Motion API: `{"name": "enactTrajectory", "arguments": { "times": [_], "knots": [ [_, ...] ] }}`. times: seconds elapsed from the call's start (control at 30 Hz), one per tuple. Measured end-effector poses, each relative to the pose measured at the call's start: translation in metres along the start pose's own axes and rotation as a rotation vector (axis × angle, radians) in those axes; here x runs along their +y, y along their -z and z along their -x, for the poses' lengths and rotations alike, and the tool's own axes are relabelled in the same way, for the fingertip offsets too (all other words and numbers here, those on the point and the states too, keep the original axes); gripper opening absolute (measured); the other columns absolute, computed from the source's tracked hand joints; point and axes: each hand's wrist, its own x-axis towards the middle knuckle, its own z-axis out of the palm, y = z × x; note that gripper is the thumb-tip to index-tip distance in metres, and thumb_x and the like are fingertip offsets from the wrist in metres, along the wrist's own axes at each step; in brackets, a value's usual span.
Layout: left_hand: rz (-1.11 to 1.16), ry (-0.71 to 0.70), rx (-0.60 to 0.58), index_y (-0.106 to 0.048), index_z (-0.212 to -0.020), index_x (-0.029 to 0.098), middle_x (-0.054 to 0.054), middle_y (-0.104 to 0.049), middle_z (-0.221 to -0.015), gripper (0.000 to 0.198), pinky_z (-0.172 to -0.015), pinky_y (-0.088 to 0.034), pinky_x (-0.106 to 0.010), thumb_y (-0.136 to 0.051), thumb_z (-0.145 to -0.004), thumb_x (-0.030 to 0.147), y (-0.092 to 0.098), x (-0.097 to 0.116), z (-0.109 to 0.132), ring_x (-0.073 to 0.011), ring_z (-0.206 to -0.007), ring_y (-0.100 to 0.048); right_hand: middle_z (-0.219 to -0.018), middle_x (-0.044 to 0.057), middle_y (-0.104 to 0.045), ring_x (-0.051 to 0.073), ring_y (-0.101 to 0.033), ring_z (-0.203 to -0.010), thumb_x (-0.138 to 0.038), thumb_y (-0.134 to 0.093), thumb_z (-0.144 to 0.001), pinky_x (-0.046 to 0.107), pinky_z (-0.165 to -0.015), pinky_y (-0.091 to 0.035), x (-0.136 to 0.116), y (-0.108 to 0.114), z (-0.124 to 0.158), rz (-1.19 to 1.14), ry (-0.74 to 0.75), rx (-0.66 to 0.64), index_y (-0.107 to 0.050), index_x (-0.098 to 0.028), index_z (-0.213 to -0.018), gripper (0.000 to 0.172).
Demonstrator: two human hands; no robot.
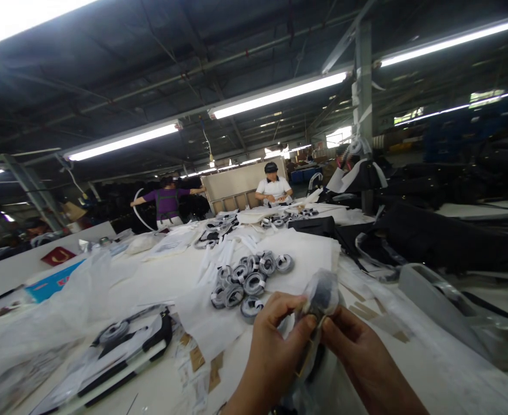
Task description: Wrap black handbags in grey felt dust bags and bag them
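My left hand and my right hand are close together at the bottom middle, both pinching a clear plastic bag with something dark inside. The bag stands up between my fingertips, just above the white table. Right behind my hands lies a heap of several grey strap rolls bound with white bands, on white sheets. What the dark content of the bag is, I cannot make out.
Crumpled clear plastic and a black-and-white packaged part lie at left. Dark fabric piles up at right, beside a grey tray. Two people work at the far end: one in white, one in purple.
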Motion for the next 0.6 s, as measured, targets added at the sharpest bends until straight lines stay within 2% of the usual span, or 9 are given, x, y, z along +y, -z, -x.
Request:
{"name": "enactTrajectory", "arguments": {
  "times": [0.07, 0.17, 0.3, 0.43, 0.53, 0.6],
  "knots": [
    [-0.063, -0.059, 0.050, -0.075, -0.095, 0.020, -0.005, -0.069, -0.094, 0.011, -0.087, -0.050, -0.030, -0.068, -0.087, 0.023, -0.004, 0.002, 0.002, -0.0191, -0.094, -0.065, -0.105, 0.008, -0.073, 0.027, -0.065, -0.100, -0.048, -0.079, -0.078, 0.039, -0.095, -0.051, 0.005, -0.001, 0.000, 0.041, 0.041, 0.046, -0.074, -0.021, -0.103, 0.037],
    [-0.149, -0.147, 0.117, -0.075, -0.102, 0.023, -0.003, -0.070, -0.097, 0.020, -0.087, -0.051, -0.027, -0.065, -0.087, 0.016, -0.010, 0.000, 0.006, -0.0169, -0.094, -0.066, -0.093, 0.006, -0.072, 0.024, -0.066, -0.089, -0.052, -0.076, -0.080, 0.032, -0.082, -0.054, 0.009, -0.004, 0.000, 0.143, 0.092, 0.142, -0.072, -0.021, -0.095, 0.035],
    [-0.243, -0.218, 0.137, -0.072, -0.109, 0.026, -0.002, -0.072, -0.102, 0.028, -0.088, -0.052, -0.026, -0.058, -0.088, 0.013, -0.014, 0.005, 0.014, -0.0165, -0.096, -0.067, -0.078, 0.003, -0.068, 0.020, -0.063, -0.075, -0.056, -0.072, -0.081, 0.027, -0.068, -0.053, 0.014, -0.007, 0.000, 0.262, 0.170, 0.204, -0.068, -0.020, -0.085, 0.036],
    [-0.347, -0.266, 0.128, -0.072, -0.106, 0.026, -0.001, -0.073, -0.102, 0.025, -0.088, -0.053, -0.026, -0.056, -0.090, 0.015, -0.012, 0.012, 0.018, -0.0160, -0.095, -0.069, -0.076, 0.002, -0.065, 0.018, -0.060, -0.071, -0.056, -0.070, -0.083, 0.024, -0.063, -0.050, 0.020, -0.009, 0.002, 0.270, 0.195, 0.217, -0.063, -0.020, -0.083, 0.037],
    [-0.545, -0.279, 0.141, -0.072, -0.105, 0.022, -0.002, -0.075, -0.097, 0.024, -0.081, -0.056, -0.025, -0.054, -0.091, 0.015, -0.010, 0.010, 0.017, -0.0158, -0.088, -0.071, -0.073, 0.000, -0.062, 0.016, -0.058, -0.069, -0.054, -0.072, -0.082, 0.023, -0.062, -0.049, 0.021, -0.014, 0.004, 0.247, 0.195, 0.239, -0.059, -0.021, -0.078, 0.037],
    [-0.702, -0.367, 0.179, -0.070, -0.111, 0.018, -0.005, -0.076, -0.100, 0.026, -0.079, -0.057, -0.025, -0.052, -0.092, 0.015, -0.008, 0.007, 0.016, -0.0170, -0.089, -0.073, -0.072, 0.000, -0.061, 0.016, -0.057, -0.068, -0.054, -0.075, -0.079, 0.023, -0.062, -0.050, 0.022, -0.019, 0.005, 0.220, 0.187, 0.260, -0.059, -0.020, -0.076, 0.038]
  ]
}}
